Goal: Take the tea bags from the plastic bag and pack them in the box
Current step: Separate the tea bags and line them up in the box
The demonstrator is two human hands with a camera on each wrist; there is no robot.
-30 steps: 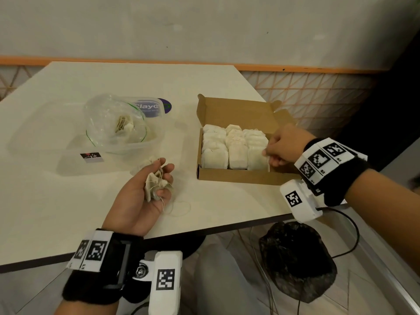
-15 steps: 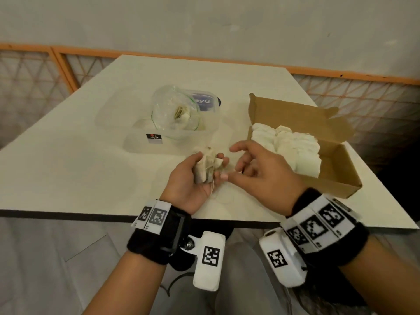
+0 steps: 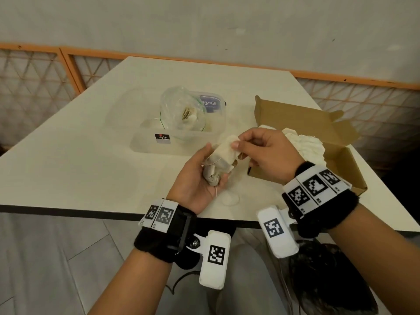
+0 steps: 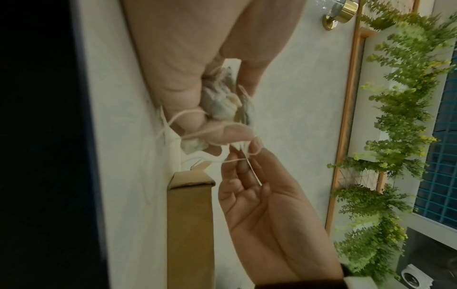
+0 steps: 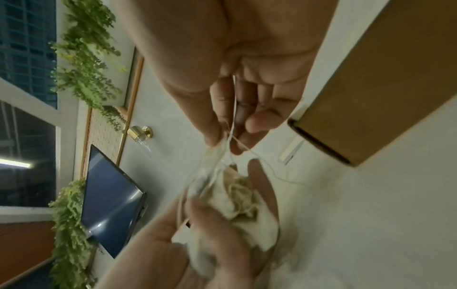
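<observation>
While bunch of tea bags (image 3: 218,164) sits cupped in curled left hand (image 3: 195,183) above table (image 3: 91,160), right hand (image 3: 266,153) pinches top bag's edge. Cardboard box (image 3: 318,123) just right, open, part-filled with bags. Plastic bag (image 3: 181,112) behind, inside clear container (image 3: 145,142).

Two bare forearms reach forward side by side, each wrist wrapped in a black band carrying white square-patterned markers. The left hand (image 3: 200,180) lies palm up, its fingers curled around a clump of small, crumpled off-white paper tea bags (image 3: 221,162) with trailing strings. The right hand (image 3: 268,153), palm down, pinches the topmost one between thumb and forefinger.
</observation>
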